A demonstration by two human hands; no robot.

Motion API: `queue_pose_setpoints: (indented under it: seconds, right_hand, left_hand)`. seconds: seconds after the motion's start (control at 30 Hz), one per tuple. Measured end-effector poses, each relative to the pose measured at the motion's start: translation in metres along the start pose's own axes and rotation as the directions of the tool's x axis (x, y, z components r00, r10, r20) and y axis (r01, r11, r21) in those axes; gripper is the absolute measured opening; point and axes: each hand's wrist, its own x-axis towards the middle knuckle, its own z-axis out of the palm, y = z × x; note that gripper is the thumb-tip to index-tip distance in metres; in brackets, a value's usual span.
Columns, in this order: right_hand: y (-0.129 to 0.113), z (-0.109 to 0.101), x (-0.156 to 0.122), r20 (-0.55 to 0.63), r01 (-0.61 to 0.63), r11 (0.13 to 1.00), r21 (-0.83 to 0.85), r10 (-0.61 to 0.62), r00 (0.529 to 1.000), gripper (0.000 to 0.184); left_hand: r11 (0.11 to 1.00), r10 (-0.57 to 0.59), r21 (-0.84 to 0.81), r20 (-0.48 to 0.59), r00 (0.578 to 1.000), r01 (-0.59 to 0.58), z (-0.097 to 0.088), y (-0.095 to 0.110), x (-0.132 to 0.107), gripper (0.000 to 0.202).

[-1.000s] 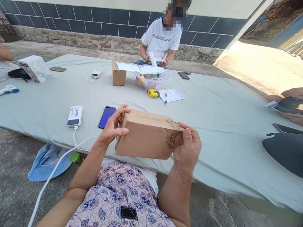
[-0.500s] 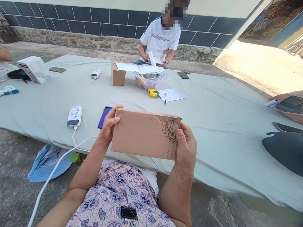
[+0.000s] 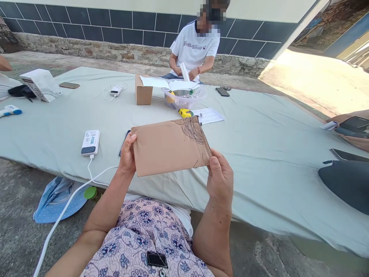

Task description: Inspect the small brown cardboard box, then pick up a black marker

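Note:
Between my hands I hold a flat brown cardboard box above the near edge of the table. Dark scribbled lines mark its upper right corner, with a few strokes lower down. My left hand grips the left edge, its thumb on the near face and the other fingers mostly hidden behind. At the lower right corner my right hand pinches the box, thumb in front. A phone lies mostly hidden behind my left hand. Left of it is a white power bank with a white cable plugged in.
A cloth-covered table stretches ahead. Across it sits a person holding a white roll, behind a plastic basin, an upright cardboard box, a yellow tape measure and a paper sheet. A dark cap-like object lies right.
The cardboard box has tilted, its right end rising, and shifted slightly left. My right hand now holds its lower right corner. Across the table, the person's hands have come closer together.

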Motion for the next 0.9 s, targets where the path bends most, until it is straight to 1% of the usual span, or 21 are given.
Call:
queue_pose_setpoints:
  seconds: [0.07,0.13,0.2,0.27,0.37,0.5,0.67,0.83,0.9]
  right_hand:
    - [-0.001,0.003,0.0,-0.06,0.003,1.0,0.0,-0.003,0.998,0.049]
    - [-0.003,0.007,0.0,-0.13,0.013,0.999,-0.031,-0.017,0.991,0.052]
    - [-0.004,0.01,0.0,-0.179,0.024,0.996,-0.081,-0.039,0.983,0.061]
    - [-0.002,0.012,0.0,-0.191,0.027,0.991,-0.128,-0.052,0.98,0.074]
    - [0.002,0.014,-0.001,-0.155,0.039,0.983,-0.181,-0.067,0.986,0.092]
    - [0.0,0.024,-0.008,-0.105,0.05,0.969,-0.24,-0.077,0.991,0.108]
    - [-0.008,0.039,-0.017,-0.006,0.037,0.975,-0.221,-0.04,0.999,0.114]
    - [-0.004,0.037,-0.015,0.155,0.127,0.958,-0.256,-0.089,0.984,0.115]
    - [-0.002,0.036,-0.014,0.184,0.156,0.945,-0.288,-0.105,0.977,0.118]
  left_hand:
    - [1.0,-0.001,-0.014,-0.009,1.0,0.001,0.001,-0.004,0.002,0.043]
    - [1.0,0.0,-0.012,-0.025,1.0,-0.001,0.0,-0.01,0.003,0.044]
    - [1.0,0.008,0.021,-0.065,0.998,-0.007,0.0,-0.017,0.004,0.047]
    - [0.998,0.021,0.068,-0.11,0.994,-0.013,0.0,-0.024,0.004,0.049]
    - [0.994,0.031,0.107,-0.137,0.99,-0.017,0.002,-0.032,0.002,0.05]
    - [0.991,-0.017,0.128,-0.163,0.986,0.038,0.008,-0.035,-0.003,0.057]
    - [0.993,-0.023,0.112,-0.171,0.985,0.042,0.012,-0.037,-0.006,0.065]
    - [0.995,-0.046,0.078,-0.192,0.98,0.062,0.013,-0.042,-0.007,0.072]
    - [0.995,-0.051,0.071,-0.202,0.978,0.066,0.013,-0.043,-0.007,0.073]
